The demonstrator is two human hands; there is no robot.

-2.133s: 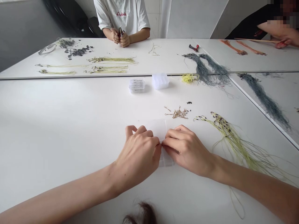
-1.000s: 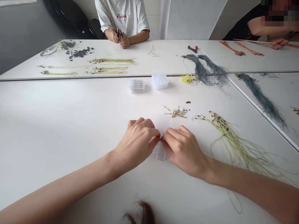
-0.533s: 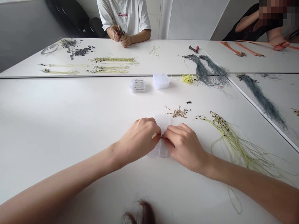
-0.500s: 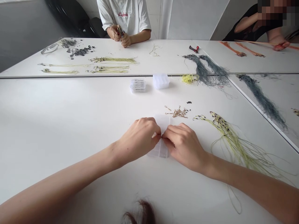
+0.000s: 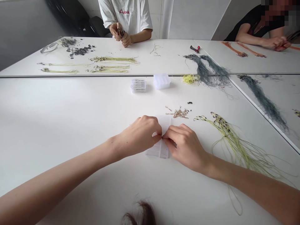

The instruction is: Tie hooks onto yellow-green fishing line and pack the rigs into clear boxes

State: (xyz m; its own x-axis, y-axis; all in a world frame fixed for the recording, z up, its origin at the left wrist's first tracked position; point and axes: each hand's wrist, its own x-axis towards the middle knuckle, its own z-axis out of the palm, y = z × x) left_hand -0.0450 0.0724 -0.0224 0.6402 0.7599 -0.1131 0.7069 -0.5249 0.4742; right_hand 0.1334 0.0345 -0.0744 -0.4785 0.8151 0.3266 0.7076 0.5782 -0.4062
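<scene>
My left hand (image 5: 146, 132) and my right hand (image 5: 184, 142) meet fingertip to fingertip, both pinched on something tiny that I cannot make out. Beneath them an open clear plastic box (image 5: 157, 153) lies on the white table, partly covered by the hands. Just beyond the fingers is a small pile of brass-coloured wire pieces with looped ends (image 5: 180, 113). A few black beads (image 5: 189, 102) lie behind that pile. To the right of my right hand spreads a bundle of yellow-green fishing lines (image 5: 234, 142) with hooks and dark bits at one end.
Two clear boxes, a filled one (image 5: 138, 85) and a second one (image 5: 161, 81), stand farther back. Yellow tangled cord (image 5: 189, 78) and blue-grey line bundles (image 5: 203, 67) lie to the right. Two co-workers sit across, one in a white shirt (image 5: 127, 18), hands on a tool.
My left wrist and forearm have risen slightly; the fingertips stay together in the same place. At the far right, the co-worker's hands have come together on the table.
</scene>
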